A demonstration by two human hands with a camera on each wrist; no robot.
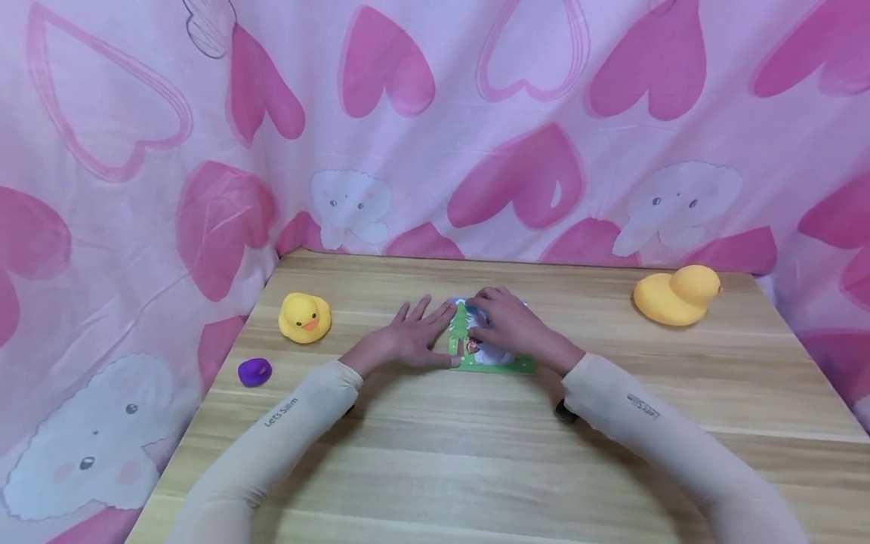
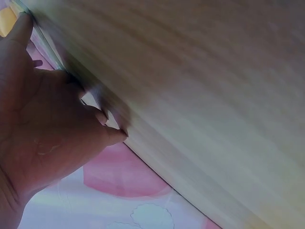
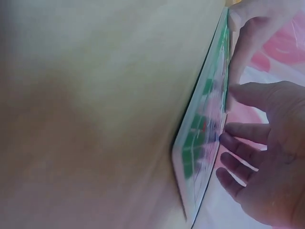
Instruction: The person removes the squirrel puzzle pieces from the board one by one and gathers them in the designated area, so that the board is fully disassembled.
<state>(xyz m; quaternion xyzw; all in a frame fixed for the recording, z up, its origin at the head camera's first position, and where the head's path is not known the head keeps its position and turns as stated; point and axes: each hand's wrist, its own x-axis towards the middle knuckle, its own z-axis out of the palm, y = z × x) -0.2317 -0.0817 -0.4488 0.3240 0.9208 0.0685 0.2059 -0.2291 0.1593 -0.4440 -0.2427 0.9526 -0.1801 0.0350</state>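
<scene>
A flat, thin picture board (image 1: 496, 367) with a green lower border, a green tree and a white-grey figure lies on the table; it looks like a jigsaw puzzle. My left hand (image 1: 413, 338) rests at its left edge, fingers spread and thumb at the lower left corner. Over the picture is my right hand (image 1: 510, 321), which covers much of its upper right part. In the right wrist view, the fingertips (image 3: 226, 136) of that hand touch or nearly touch the board's top, with fingers slightly bent and apart. The left wrist view shows the left hand's palm side, in shadow.
A yellow rubber duck (image 1: 304, 317) and a small purple duck (image 1: 254, 372) stand on the left of the wooden table (image 1: 435, 468). A larger yellow duck (image 1: 673, 297) is at the back right. A pink heart-print curtain (image 1: 421, 136) hangs behind the table and along its sides.
</scene>
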